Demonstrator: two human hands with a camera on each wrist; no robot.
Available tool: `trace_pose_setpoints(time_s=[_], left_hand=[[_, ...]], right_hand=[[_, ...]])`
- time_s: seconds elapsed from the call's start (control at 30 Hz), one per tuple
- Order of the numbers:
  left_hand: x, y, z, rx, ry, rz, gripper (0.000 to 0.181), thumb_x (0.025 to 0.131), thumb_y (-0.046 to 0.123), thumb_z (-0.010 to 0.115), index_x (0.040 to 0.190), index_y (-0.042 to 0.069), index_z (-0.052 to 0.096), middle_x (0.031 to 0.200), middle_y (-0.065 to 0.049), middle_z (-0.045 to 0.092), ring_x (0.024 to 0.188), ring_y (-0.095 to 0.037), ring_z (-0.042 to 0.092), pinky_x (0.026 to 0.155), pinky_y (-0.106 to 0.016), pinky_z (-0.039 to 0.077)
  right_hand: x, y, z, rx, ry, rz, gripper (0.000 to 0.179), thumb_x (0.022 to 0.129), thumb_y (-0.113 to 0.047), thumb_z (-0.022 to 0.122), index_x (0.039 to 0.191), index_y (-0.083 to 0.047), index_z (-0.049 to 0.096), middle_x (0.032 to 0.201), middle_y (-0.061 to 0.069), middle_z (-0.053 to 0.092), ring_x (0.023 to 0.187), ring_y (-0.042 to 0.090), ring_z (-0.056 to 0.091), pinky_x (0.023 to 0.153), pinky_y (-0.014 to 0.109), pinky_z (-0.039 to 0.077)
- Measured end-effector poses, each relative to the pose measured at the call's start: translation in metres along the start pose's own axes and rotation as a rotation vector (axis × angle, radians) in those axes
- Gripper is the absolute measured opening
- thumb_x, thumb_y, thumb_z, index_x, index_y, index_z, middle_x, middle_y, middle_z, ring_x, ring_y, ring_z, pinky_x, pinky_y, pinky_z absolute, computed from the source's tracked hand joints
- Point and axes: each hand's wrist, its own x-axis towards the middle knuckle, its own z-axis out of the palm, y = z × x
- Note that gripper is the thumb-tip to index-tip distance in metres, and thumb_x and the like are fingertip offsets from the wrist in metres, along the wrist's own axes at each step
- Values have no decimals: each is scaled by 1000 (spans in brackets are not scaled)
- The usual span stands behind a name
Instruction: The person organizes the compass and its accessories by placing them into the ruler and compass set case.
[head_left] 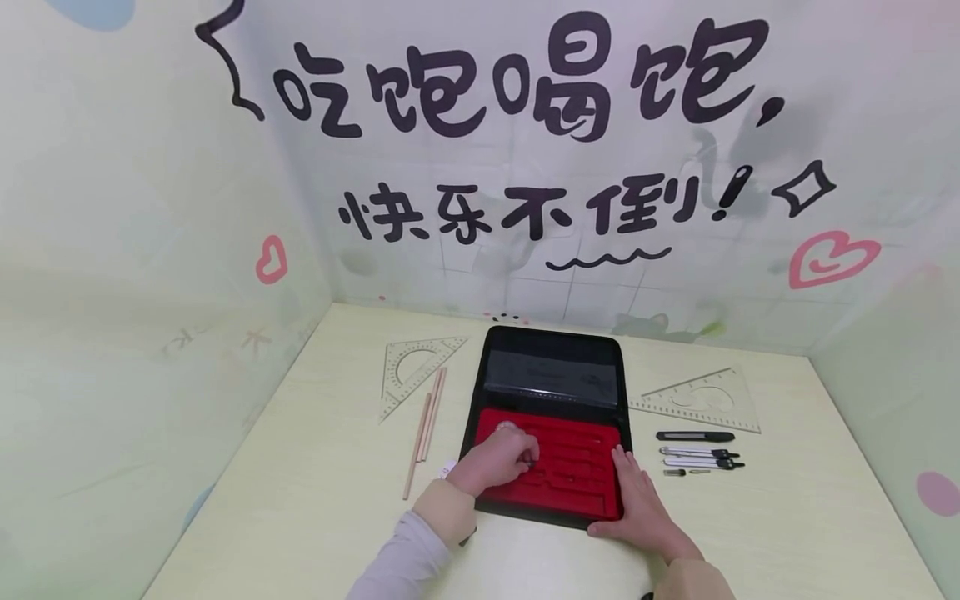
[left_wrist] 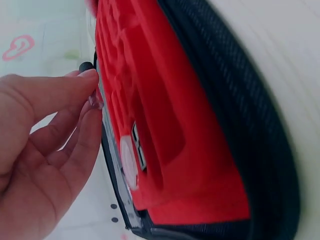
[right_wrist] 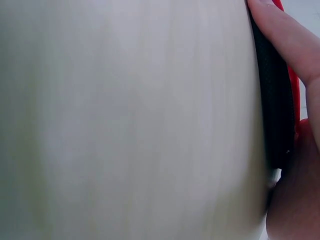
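Observation:
An open black zip case (head_left: 551, 336) with a red molded tray (head_left: 551, 429) lies on the table. My left hand (head_left: 498, 458) is over the tray's left half, pinching a small clear tube (left_wrist: 95, 103) with a black ribbed cap (left_wrist: 86, 66) between thumb and fingertips. A pale round piece (left_wrist: 129, 162) and a small dark-edged piece (left_wrist: 138, 147) sit in the tray's recesses. My right hand (head_left: 641, 504) rests at the case's near right corner, fingers stretched along the right side, thumb at the near edge.
Left of the case lie a set square with protractor (head_left: 420, 364) and several pencils (head_left: 423, 425). To the right are another set square (head_left: 705, 402), a black utility knife (head_left: 695, 436), two compasses (head_left: 701, 458) and small metal parts (head_left: 675, 472). Printed curtains (head_left: 540, 283) surround the table.

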Motion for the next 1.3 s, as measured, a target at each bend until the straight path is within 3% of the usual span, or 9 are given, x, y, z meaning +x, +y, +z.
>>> trace_pose_setpoints(time_s=[0.1, 0.23, 0.8, 1.1, 1.3], left_hand=[[3, 1, 4, -4, -7, 18, 11, 77, 10, 71, 83, 15, 64, 76, 7, 61, 74, -4, 48, 76, -19, 38], [4, 3, 8, -38, -18, 10, 11, 76, 8, 71, 83, 14, 64, 79, 5, 61, 72, -4, 51, 65, -13, 43], [7, 6, 12, 1, -91, -10, 12, 77, 11, 71, 86, 16, 67, 82, 4, 56, 74, -4, 48, 65, -13, 43], [10, 5, 11, 7, -79, 16, 15, 77, 8, 69, 91, 15, 70, 89, 3, 62, 83, -7, 56, 72, -13, 46], [12, 5, 12, -40, -76, -52, 13, 75, 8, 72, 85, 15, 68, 83, 4, 62, 76, -7, 54, 66, -14, 45]], right_hand=[[0, 0, 0, 1, -8, 4, 124, 57, -48, 80, 142, 5, 7, 148, 24, 9, 135, 40, 1, 107, 55, 6], [1, -1, 0, 7, -17, 17, 124, 58, -48, 80, 142, 4, 6, 149, 23, 8, 136, 40, 0, 107, 55, 6], [2, 0, 0, 8, -9, 9, 124, 57, -50, 79, 142, 3, 6, 149, 23, 8, 135, 39, 0, 107, 55, 6], [1, 2, 0, 2, -7, 12, 124, 57, -50, 79, 142, 4, 7, 149, 23, 8, 135, 39, 0, 107, 55, 6], [2, 3, 1, 2, -4, 5, 124, 57, -50, 79, 142, 4, 7, 149, 23, 9, 135, 39, 1, 107, 55, 7]])
